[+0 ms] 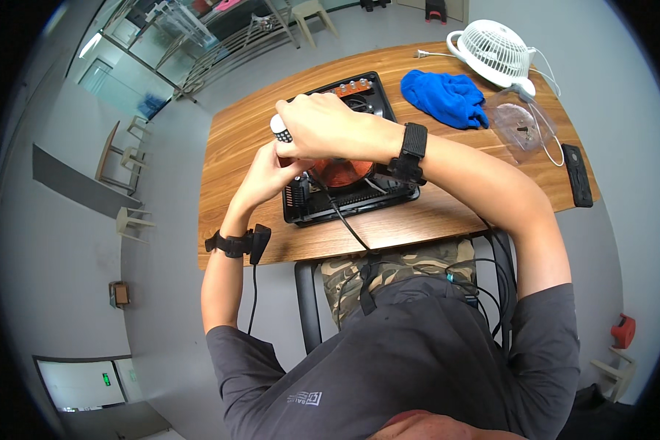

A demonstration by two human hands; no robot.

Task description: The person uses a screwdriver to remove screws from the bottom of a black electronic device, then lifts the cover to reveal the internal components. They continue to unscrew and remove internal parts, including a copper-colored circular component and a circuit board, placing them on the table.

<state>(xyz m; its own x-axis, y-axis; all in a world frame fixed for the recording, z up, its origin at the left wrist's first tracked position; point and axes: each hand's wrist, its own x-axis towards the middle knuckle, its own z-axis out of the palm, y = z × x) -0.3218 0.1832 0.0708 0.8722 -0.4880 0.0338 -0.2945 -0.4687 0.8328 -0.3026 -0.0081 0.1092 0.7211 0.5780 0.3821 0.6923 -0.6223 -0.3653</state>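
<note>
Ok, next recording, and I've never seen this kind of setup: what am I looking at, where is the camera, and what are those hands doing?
There is no machine here: a person wears a wide fisheye camera on the head, looking down at their own two bare hands, so the straight edges bend near the rim. Each wrist carries a black strap with a small device and cable. The person sits at a brown wooden table. In front of them lies an opened black appliance case with a copper-coloured coil inside. The right hand grips a white and black screwdriver handle above the case; the left hand rests just under it, at the tool's lower part. Also on the table: a crumpled blue cloth, a small white desk fan, a clear plastic cover and a flat black remote-like bar.
</note>
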